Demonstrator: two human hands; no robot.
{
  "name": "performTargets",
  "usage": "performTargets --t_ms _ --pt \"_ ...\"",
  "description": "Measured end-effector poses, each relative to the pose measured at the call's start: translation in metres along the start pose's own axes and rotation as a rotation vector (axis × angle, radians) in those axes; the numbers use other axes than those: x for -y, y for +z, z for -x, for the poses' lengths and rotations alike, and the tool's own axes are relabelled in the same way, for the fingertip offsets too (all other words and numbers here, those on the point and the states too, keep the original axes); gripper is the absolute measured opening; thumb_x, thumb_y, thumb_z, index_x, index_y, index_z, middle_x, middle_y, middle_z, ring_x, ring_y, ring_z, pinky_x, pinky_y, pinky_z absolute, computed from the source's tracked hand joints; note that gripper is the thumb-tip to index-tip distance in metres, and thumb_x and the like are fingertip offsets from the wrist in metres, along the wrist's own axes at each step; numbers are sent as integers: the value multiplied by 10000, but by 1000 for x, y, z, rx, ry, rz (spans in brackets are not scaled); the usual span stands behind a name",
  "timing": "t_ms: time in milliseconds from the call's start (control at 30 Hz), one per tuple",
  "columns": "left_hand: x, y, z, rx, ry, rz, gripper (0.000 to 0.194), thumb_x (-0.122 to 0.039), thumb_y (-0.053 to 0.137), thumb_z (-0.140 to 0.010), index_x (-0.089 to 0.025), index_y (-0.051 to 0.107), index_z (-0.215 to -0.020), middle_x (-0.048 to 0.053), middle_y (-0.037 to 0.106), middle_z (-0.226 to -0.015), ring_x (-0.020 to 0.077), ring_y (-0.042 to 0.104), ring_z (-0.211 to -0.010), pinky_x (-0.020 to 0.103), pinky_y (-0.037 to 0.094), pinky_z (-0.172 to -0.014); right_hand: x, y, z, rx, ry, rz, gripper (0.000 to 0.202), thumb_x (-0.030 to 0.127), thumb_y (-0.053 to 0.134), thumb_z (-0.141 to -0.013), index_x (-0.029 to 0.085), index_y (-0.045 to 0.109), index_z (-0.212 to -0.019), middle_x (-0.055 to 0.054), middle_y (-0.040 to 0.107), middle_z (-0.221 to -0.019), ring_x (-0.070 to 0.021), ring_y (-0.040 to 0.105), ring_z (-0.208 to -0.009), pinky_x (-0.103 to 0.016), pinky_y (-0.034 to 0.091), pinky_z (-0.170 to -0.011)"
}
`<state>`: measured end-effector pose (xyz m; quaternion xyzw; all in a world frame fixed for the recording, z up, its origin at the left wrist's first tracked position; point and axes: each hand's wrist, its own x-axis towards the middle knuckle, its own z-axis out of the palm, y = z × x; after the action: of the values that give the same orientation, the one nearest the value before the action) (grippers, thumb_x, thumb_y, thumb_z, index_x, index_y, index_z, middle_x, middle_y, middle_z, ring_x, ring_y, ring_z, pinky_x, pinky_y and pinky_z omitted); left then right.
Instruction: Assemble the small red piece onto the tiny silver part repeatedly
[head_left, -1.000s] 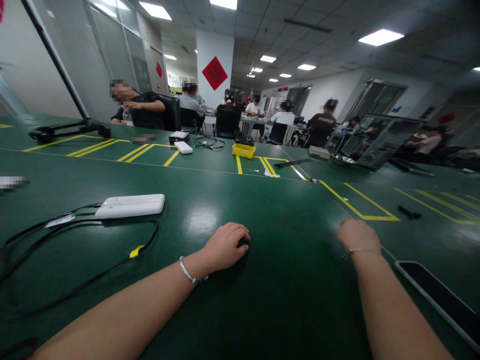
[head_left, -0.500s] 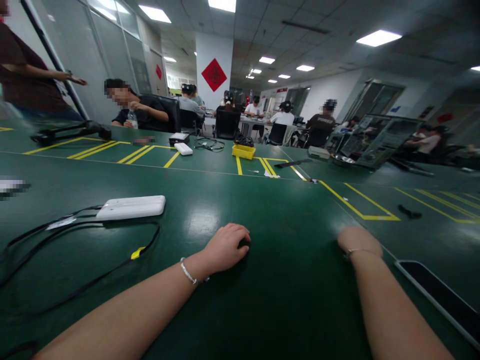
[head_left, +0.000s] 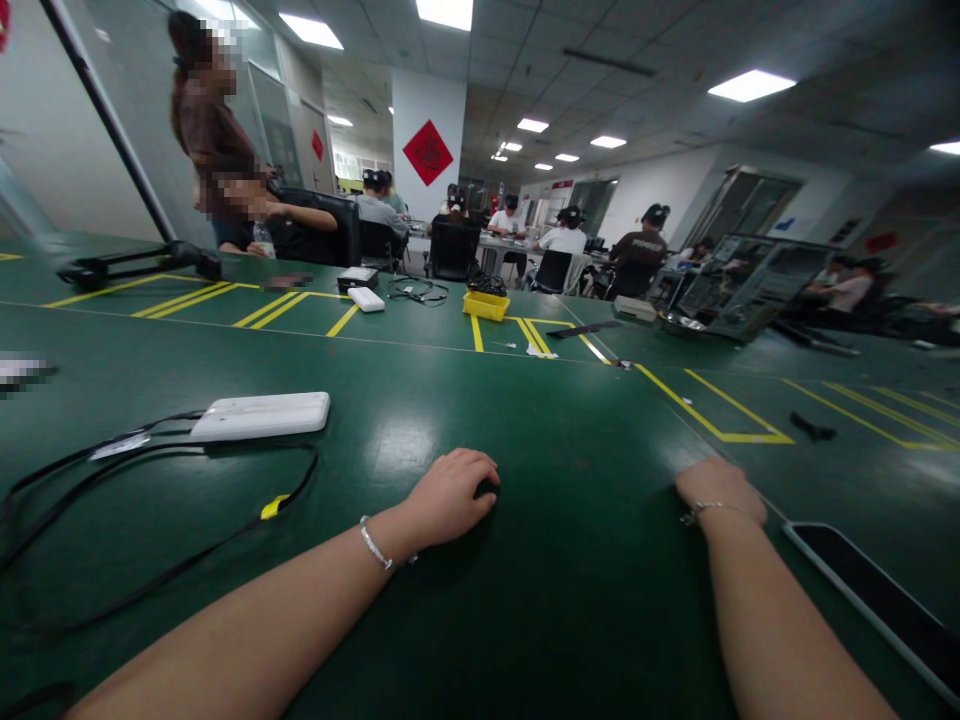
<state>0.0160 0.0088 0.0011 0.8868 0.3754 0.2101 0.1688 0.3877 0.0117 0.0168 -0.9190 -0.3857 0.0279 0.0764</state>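
Observation:
My left hand rests on the green tabletop, palm down, its fingers loosely bent and a gap showing between thumb and forefinger. Nothing is seen in it. My right hand is also on the tabletop, farther right, with its back toward me; its fingers are tucked out of sight. A phone-like dark slab with a pale edge lies just right of my right wrist, apart from the hand. To the left of my left hand is a white power bank with black cables.
A yellow bin with dark items stands across the table. Farther right is an open metal computer case. Yellow tape lines mark the far side. A person stands at back left; others sit behind.
The standing person at the left has walked rightward and now overlaps the seated person with the bottle. Both my hands stay in place; the view has shifted very slightly.

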Motion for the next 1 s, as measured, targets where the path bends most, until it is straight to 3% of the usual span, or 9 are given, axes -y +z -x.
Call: performTargets --t_ms 167,400,533,700,1000 --pt "0 -1 0 -2 3 2 176 -263 512 -745 -218 544 -913 12 542 -1058 192 457 -1018 355 359 -883 1 -4 5 -11 74 -13 480 244 396 -674 90 464 -1123 -236 485 -1121 -373 505 -961 -467 451 -666" --pt "0 0 0 -10 9 9 169 -250 521 -739 -216 546 -902 15 545 -1056 190 459 -1013 348 362 -881 0 -4 8 -41 112 -26 609 308 428 -667 3 354 -1188 -286 389 -1180 -380 469 -1012 -421 434 -748" --pt "0 0 0 -14 13 9 168 -247 514 -743 -217 542 -906 11 543 -1053 188 456 -1014 346 363 -878 -3 -1 1 -28 93 -9 576 282 453 -644 -13 407 -1136 -278 462 -1124 -347 476 -1019 -381 424 -777" --pt "0 -1 0 -10 9 5 166 -252 508 -746 -215 542 -905 15 540 -1052 190 458 -1013 350 365 -876 -7 -3 -3 -26 98 18 492 305 455 -641 43 510 -1054 -257 518 -1064 -357 514 -956 -415 444 -697" --pt "-2 -3 0 4 -1 9 166 -248 509 -747 -215 546 -906 18 541 -1060 193 456 -1024 352 365 -882 -6 -8 0 1 106 61 474 299 421 -674 48 528 -1062 -253 491 -1092 -371 488 -973 -417 428 -700"
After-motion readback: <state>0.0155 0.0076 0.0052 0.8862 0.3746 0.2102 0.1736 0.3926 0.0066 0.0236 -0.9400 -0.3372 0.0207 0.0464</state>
